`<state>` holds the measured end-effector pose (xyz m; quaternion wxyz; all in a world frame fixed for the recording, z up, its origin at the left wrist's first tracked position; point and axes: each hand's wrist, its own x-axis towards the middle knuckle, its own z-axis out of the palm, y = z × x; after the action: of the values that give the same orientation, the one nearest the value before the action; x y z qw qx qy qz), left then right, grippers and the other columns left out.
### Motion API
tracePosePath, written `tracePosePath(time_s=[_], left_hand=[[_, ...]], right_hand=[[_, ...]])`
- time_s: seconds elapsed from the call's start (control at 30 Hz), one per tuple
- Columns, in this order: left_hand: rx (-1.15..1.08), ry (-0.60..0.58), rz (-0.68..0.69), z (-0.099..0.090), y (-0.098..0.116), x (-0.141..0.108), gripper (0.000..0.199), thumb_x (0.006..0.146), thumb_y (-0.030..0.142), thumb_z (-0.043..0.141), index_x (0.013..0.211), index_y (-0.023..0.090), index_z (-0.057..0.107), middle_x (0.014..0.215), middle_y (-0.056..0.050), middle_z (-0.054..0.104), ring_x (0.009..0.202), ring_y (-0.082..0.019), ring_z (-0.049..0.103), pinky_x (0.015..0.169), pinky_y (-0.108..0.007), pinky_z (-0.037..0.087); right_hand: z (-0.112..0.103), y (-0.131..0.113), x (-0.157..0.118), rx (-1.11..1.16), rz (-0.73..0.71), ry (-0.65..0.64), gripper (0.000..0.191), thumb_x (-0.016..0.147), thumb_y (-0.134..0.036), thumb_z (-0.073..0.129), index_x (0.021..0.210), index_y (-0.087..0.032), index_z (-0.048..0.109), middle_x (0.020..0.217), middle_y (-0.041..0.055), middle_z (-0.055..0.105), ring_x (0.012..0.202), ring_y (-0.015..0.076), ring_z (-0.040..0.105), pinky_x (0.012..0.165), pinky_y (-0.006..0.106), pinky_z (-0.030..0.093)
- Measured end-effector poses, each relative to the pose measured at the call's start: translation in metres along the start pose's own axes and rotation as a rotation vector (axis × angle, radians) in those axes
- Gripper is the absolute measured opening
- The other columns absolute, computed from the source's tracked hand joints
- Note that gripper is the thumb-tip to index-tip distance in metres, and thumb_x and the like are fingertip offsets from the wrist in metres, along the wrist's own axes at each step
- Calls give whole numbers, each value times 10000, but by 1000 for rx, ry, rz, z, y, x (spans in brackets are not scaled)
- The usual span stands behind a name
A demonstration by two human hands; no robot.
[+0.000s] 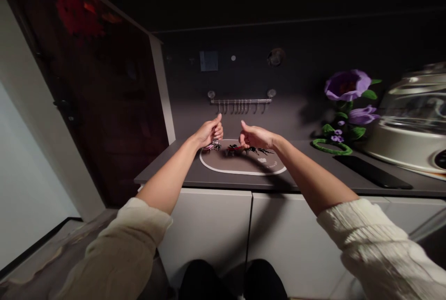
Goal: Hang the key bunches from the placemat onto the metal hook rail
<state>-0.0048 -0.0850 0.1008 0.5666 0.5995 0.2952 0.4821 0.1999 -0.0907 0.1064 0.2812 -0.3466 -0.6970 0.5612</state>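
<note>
Head view: left hand (pixel 210 132) was at the far-left edge of the white-rimmed, brown oval mat (pixel 226 165); right hand (pixel 257 137) was toward its far right. Both hands' fingers were curled; could not tell any grip. Small silver, red and black items (pixel 231 150) lay on its far half.
</note>
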Motion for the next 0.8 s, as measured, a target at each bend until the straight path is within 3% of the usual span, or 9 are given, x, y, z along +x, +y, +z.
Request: tracePosePath(time_s=[0.07, 0.17, 0.37, 0.8], left_hand=[[-68, -15, -88, 5, -10, -4, 597, 697, 693, 339, 416, 175, 251, 338, 44, 234, 339, -50, 311, 410, -217, 332], [-139, -57, -156, 7, -35, -7, 635, 665, 757, 215, 392, 183, 201, 317, 40, 174, 299, -42, 221, 345, -208, 230], [-167, -25, -245, 1, -74, -10, 649, 593, 811, 101, 388, 197, 153, 312, 42, 135, 288, -44, 171, 325, -213, 151], [-171, 17, -231, -1, -79, -11, 636, 619, 800, 102, 415, 201, 156, 319, 49, 134, 299, -48, 156, 338, -216, 148]], right_hand=[[4, 9, 4, 107, 18, 17, 658, 739, -713, 202, 456, -160, 418, 399, 7, 407, 409, 80, 383, 443, 214, 336], [5, 35, 8, 251, 12, 7, 665, 691, -763, 100, 394, -186, 243, 337, -29, 230, 346, 61, 234, 363, 199, 220], [7, 72, 0, 387, 12, 39, 643, 665, -772, -2, 400, -204, 139, 331, -48, 141, 333, 53, 120, 340, 201, 150], [7, 75, 1, 378, 10, 79, 640, 679, -772, 26, 414, -204, 155, 335, -52, 146, 338, 55, 118, 348, 202, 143]])
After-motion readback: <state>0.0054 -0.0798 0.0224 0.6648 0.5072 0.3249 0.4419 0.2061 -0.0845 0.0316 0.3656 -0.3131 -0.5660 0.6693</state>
